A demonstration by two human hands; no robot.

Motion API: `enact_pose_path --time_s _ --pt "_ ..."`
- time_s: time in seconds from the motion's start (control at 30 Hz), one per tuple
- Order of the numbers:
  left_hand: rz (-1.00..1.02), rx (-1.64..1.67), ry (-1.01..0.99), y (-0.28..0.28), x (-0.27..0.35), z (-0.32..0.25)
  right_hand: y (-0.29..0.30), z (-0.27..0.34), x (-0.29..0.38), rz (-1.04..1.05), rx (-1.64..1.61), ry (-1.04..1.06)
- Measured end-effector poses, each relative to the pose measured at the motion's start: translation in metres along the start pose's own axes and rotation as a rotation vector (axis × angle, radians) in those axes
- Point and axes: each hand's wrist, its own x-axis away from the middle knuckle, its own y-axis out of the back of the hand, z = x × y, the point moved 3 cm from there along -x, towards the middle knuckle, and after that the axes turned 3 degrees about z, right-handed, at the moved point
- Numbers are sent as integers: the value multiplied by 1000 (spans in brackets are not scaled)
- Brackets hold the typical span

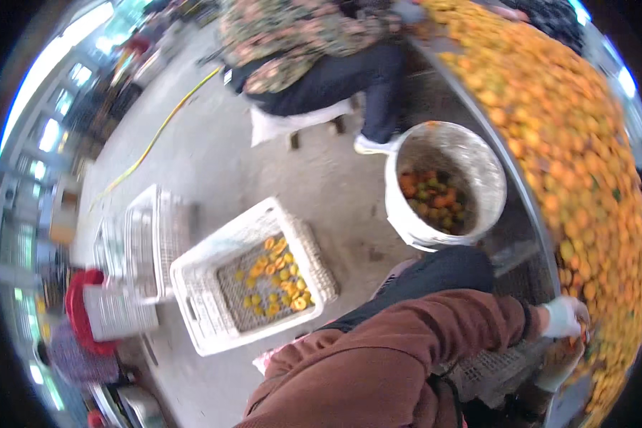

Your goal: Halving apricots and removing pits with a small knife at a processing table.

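My left hand, in a whitish glove with bare fingertips, is at the edge of a raised table heaped with small orange fruit. Its fingers are curled at a small orange fruit. Close below is my right hand, also gloved, its fingers meeting the left at the fruit. A small shiny thing shows between the hands; blur hides what it is and which hand has it. A grey plastic crate is partly hidden under my brown left sleeve.
A white bucket with dark and orange fruit stands beside my knee. Left of it on the concrete floor is a white plastic crate with halved fruit. A seated person is beyond the bucket. More crates, another person and a yellow hose are farther left.
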Motion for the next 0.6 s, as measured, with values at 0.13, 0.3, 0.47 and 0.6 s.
enact_pose_path --time_s 0.13,0.3,0.47,0.6 --pt "-61 -115 37 0 19 -11 -6 -20 -7 57 380 183" --pt "33 -384 173 60 89 -39 -129 -64 63 -137 -243 -148" --pt "56 -313 225 82 110 -42 -149 -62 92 -92 180 58" --pt "29 -231 123 84 130 -50 -160 -55 98 250 90 142"
